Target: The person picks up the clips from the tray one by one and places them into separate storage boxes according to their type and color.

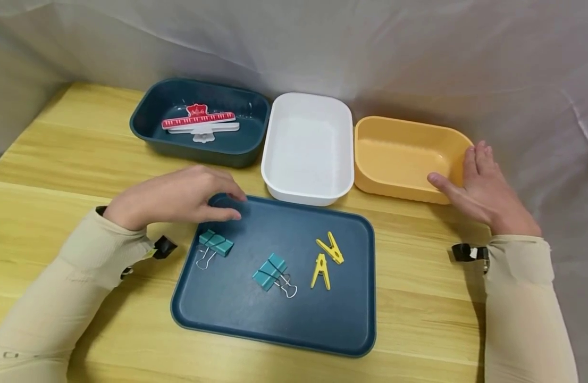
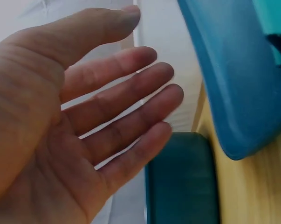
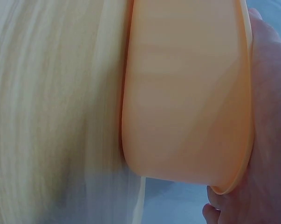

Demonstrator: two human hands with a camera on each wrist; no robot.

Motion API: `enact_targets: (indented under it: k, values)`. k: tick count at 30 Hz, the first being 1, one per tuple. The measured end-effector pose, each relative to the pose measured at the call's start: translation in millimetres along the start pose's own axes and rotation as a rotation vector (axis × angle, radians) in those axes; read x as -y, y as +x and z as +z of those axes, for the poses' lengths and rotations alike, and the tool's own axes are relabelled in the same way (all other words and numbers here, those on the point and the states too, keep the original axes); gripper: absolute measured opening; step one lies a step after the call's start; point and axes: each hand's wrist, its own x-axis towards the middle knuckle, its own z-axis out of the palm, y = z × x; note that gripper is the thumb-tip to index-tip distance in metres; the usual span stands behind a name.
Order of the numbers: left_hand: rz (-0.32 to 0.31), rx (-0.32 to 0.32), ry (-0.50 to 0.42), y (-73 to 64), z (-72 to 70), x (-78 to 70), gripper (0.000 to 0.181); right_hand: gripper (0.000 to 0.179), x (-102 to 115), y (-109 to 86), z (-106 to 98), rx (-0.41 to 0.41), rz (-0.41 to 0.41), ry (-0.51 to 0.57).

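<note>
My left hand (image 1: 189,197) hovers over the far left corner of the dark blue tray (image 1: 217,314), its fingers apart and nothing between them. Spread fingers and a bare palm (image 2: 51,154) show in the left wrist view. My right hand (image 1: 490,186) rests at the right end of the yellow bin (image 1: 399,183), fingers extended along the rim and thumb reaching over its inside. In the right wrist view the hand (image 3: 275,121) lies along the bin's rim. On the tray lie two teal binder clips, one left (image 1: 216,243), one central (image 1: 270,271), and two yellow clothespins (image 1: 320,271).
Behind the tray, a white bin (image 1: 308,143) stands between the yellow bin and a dark blue bin (image 1: 198,154). The dark blue bin holds a red clip (image 1: 198,120) and a white clip (image 1: 205,130). A pale cloth (image 1: 299,42) hangs behind the wooden table (image 1: 418,319).
</note>
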Motion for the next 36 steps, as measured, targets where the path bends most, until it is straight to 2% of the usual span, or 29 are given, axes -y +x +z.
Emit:
enact_targets:
  k: [7, 12, 21, 26, 36]
  values:
    - [0.025, -0.012, -0.01, -10.1, 7.1, 7.4, 0.026, 0.105, 3, 2.1, 3, 0.005, -0.003, 0.009]
    - [0.004, -0.007, -0.003, -18.9, 7.1, 10.0, 0.024, 0.104, 4, 2.6, 0, 0.001, -0.006, 0.015]
    - [-0.011, 0.129, -0.036, -26.5, 6.2, 11.5, 0.035, 0.104, 2, 2.2, -1, 0.002, -0.003, 0.022]
    - [-0.017, 0.183, -0.05, -26.2, 3.8, 9.9, 0.037, 0.104, 0, -0.6, -3, 0.002, 0.004, 0.028]
    - [-0.071, 0.292, -0.095, -29.5, 3.5, 7.4, 0.047, 0.104, 0, 0.0, -1, 0.003, 0.002, 0.024]
